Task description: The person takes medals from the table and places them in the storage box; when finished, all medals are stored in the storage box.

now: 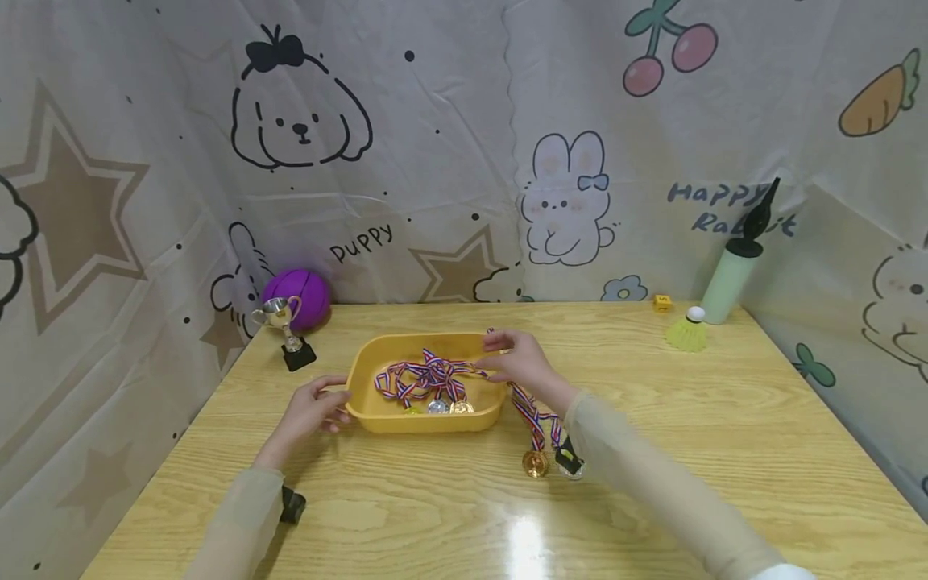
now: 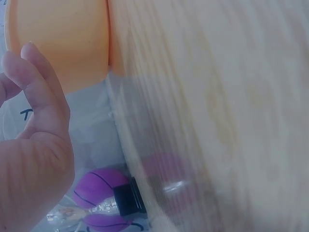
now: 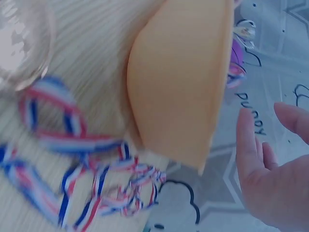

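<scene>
A yellow plastic bin (image 1: pixel 428 424) stands mid-table with tangled red, white and blue ribbons (image 1: pixel 435 374) inside. Several medals lie by its front wall, among them a silver medal (image 1: pixel 437 406) and a gold-coloured medal (image 1: pixel 461 408). My left hand (image 1: pixel 308 412) is at the bin's left end, its fingertips right at the wall with fingers loosely bent. Over the bin's right end hovers my right hand (image 1: pixel 518 358), fingers extended, thumb apart, nothing between them. Beside the bin on the right, more striped ribbon (image 3: pixel 63 145) runs to a bronze-coloured medal (image 1: pixel 535 463); a second medal is partly hidden by the right wrist's camera.
At the back left, a small trophy cup (image 1: pixel 292 334) stands before a purple ball (image 1: pixel 300 298). Toward the back right are a yellow shuttlecock (image 1: pixel 686 332), a small yellow cube (image 1: pixel 662 303) and a pale green pump (image 1: pixel 727 278) with a black nozzle. A printed cloth hangs behind the table.
</scene>
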A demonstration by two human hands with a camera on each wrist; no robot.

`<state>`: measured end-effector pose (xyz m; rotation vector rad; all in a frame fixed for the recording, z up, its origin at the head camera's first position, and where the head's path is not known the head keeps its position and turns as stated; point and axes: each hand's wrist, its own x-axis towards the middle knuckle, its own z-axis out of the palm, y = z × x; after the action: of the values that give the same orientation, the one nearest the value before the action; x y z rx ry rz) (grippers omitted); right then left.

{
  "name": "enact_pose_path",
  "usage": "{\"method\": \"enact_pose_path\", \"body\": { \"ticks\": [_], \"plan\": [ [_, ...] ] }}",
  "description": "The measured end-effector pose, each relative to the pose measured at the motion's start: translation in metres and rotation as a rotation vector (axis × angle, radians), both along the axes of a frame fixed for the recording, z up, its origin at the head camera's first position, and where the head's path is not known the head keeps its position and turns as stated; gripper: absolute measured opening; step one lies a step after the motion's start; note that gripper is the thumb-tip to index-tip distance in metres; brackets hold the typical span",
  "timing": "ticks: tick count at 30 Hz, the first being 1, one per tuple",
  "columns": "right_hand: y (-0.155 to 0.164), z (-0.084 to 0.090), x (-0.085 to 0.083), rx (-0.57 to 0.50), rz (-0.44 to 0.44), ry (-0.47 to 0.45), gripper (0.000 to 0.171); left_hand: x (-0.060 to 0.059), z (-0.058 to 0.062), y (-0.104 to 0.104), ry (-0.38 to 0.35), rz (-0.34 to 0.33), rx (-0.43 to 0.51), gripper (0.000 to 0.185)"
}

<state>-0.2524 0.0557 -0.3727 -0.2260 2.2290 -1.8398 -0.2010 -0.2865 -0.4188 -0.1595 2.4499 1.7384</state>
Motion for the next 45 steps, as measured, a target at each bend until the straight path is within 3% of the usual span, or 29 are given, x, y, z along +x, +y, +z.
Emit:
{"method": "enact_pose_path", "body": {
  "ticks": [8, 21, 28, 45],
  "plan": [
    [0.052, -0.003, 0.006, 0.062, -0.008, 0.009, 0.045, -0.001, 0.0, 0.0, 0.002, -0.001, 0.016, 0.048],
    [0.107, -0.051, 0.039, 0.156, -0.028, -0.082, 0.046, 0.0, 0.0, -0.001, -0.009, 0.003, 0.024, 0.051],
    [0.113, -0.061, 0.054, 0.184, -0.018, -0.117, 0.05, -0.001, -0.001, 0.0, 0.007, -0.012, 0.039, 0.052],
    [0.093, -0.058, 0.059, 0.445, -0.043, 0.026, 0.053, 0.0, -0.001, 0.002, 0.005, -0.008, 0.013, 0.049]
  ]
}}
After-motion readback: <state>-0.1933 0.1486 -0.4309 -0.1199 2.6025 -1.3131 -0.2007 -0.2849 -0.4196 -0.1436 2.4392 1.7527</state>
